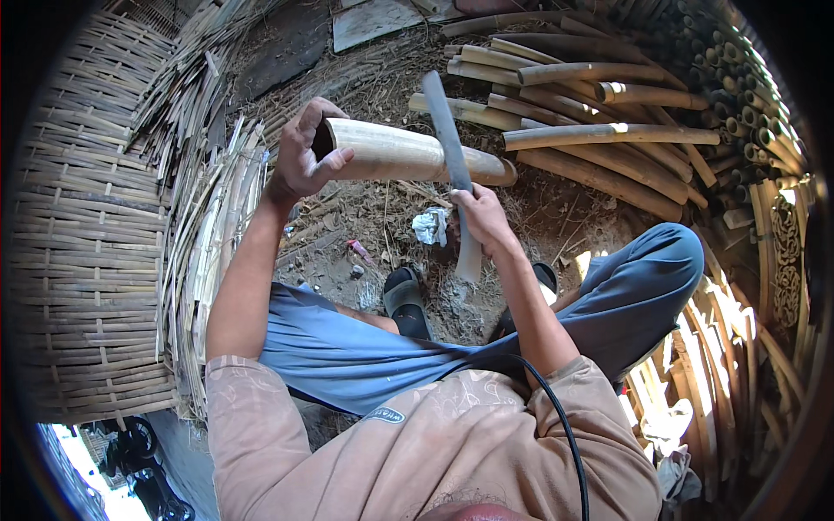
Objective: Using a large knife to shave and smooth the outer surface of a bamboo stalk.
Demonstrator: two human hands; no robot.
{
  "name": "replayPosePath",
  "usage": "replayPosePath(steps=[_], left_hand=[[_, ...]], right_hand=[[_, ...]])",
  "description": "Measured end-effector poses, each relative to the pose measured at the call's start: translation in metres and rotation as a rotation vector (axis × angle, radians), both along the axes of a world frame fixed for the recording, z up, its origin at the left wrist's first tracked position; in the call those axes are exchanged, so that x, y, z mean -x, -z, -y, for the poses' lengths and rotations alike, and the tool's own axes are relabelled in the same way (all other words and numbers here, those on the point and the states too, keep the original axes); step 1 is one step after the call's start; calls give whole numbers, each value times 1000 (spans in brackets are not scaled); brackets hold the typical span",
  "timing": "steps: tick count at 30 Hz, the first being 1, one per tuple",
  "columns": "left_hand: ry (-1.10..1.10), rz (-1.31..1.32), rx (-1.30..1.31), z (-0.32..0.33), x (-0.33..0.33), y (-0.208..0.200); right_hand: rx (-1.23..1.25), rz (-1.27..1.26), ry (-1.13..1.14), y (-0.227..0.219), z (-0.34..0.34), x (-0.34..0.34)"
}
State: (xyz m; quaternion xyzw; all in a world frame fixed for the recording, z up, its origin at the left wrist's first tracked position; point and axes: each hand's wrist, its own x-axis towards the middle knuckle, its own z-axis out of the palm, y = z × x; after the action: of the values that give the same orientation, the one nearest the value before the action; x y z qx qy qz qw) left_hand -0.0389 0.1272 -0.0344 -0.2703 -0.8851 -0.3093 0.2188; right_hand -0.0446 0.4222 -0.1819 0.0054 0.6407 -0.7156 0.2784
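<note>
My left hand point(306, 156) is wrapped round the near left end of a thick, pale bamboo section point(389, 151), its thumb over the hollow opening. The bamboo is held roughly level above the littered ground. In my right hand point(483, 217) is a long, flat, grey knife point(446, 130), gripped near its middle. One length of it crosses over the bamboo close to a joint ring; the other points down below my fist. Whether the metal touches the bamboo I cannot tell.
Split bamboo strips point(230, 208) and a woven bamboo panel point(95, 226) lie at left. Bamboo poles point(599, 135) are piled at far right, with more stacked pieces point(712, 373) nearer. A crumpled white wrapper point(429, 226) lies between my sandals. A black cable point(560, 412) hangs over my shirt.
</note>
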Motion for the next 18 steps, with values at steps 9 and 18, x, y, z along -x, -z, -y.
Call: replayPosePath(steps=[9,18], left_hand=[[14,6,20,0,3,-3],[6,-11,25,-2,-2,-4]], right_hand=[[77,-32,-160,-12,-2,-2],[-4,-46,-60,8,-6,3]])
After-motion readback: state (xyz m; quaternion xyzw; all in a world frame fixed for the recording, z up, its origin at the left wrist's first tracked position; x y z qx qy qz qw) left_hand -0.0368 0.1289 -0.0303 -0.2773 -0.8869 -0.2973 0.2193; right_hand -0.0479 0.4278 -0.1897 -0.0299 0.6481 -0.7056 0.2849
